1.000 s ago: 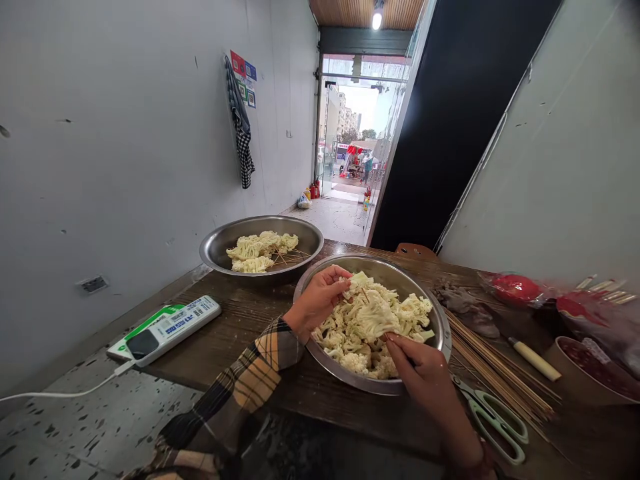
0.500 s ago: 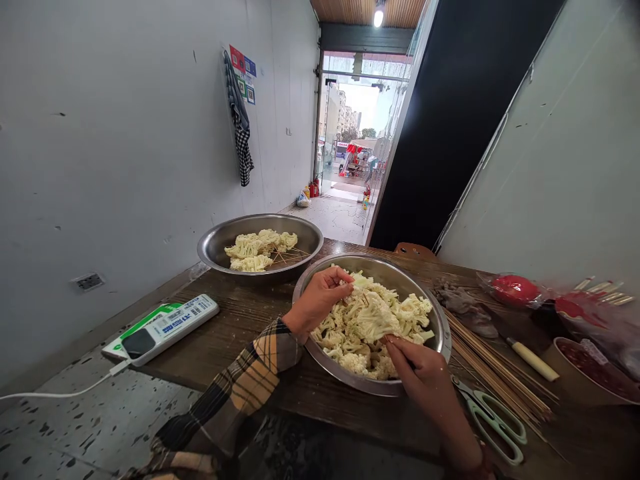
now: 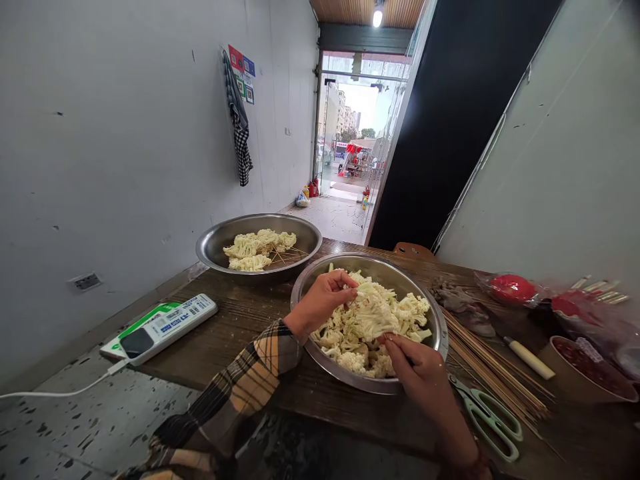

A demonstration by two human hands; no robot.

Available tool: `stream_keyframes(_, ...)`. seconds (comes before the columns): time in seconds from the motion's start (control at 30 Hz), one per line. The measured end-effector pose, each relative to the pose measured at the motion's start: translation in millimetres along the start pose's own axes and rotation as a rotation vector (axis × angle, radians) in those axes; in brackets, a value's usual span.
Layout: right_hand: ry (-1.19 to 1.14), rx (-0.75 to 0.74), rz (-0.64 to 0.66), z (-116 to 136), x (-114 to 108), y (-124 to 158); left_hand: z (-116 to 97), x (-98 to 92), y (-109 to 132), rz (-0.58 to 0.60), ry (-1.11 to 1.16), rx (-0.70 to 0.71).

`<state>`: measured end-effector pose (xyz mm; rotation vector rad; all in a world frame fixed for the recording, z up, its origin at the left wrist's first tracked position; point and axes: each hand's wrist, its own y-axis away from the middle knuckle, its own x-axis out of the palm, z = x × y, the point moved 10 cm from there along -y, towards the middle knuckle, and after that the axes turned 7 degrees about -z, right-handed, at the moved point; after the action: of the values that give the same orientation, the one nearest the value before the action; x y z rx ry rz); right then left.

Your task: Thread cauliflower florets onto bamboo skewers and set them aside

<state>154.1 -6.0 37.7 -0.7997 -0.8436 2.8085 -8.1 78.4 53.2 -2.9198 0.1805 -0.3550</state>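
Note:
Over the near steel basin [image 3: 438, 320], heaped with cut cauliflower, both my hands work at a pale, flattened cluster of cauliflower [image 3: 376, 317]. My right hand [image 3: 417, 365] is closed in a pinch at the cluster's lower end; any skewer inside its fingers is hidden. At the upper left of the same cluster, my left hand [image 3: 327, 300] pinches with thumb and forefinger on a bit of cauliflower, mostly covered by the fingers. Loose florets [image 3: 350, 361] lie in the basin beneath. A second steel basin [image 3: 210, 248] behind to the left holds cauliflower pieces on thin skewers [image 3: 285, 256].
Bamboo skewers [image 3: 493, 363] lie right of the near basin, beside green-handled scissors [image 3: 495, 423] and a knife with a pale handle [image 3: 530, 359]. A tub of red contents [image 3: 590, 373] stands farther right. A white device with a cable [image 3: 173, 327] lies at the table's left.
The left hand's fingers have shifted slightly down and to the right along the cauliflower cluster. My right hand keeps its pinch in nearly the same spot. The whole view has drifted slightly.

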Motion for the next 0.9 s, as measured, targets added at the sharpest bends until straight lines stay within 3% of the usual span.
stream_keyframes(0.33,-0.044,0.082,-0.015,-7.3,-0.5,-1.5,4.8,9.3,3.2,0.02,0.091,-0.061)
stream_keyframes(0.57,-0.074,0.113,0.008,-7.7,1.3,-2.0,7.8,5.2,1.4,0.015,0.181,-0.079)
stream_keyframes(0.73,-0.068,0.148,0.034,-8.6,-0.3,-3.1,13.4,2.8,0.9,0.006,0.133,-0.096)
stream_keyframes(0.9,-0.031,0.084,0.043,-3.7,1.4,-3.6,16.0,9.5,1.9,0.057,0.06,-0.092)
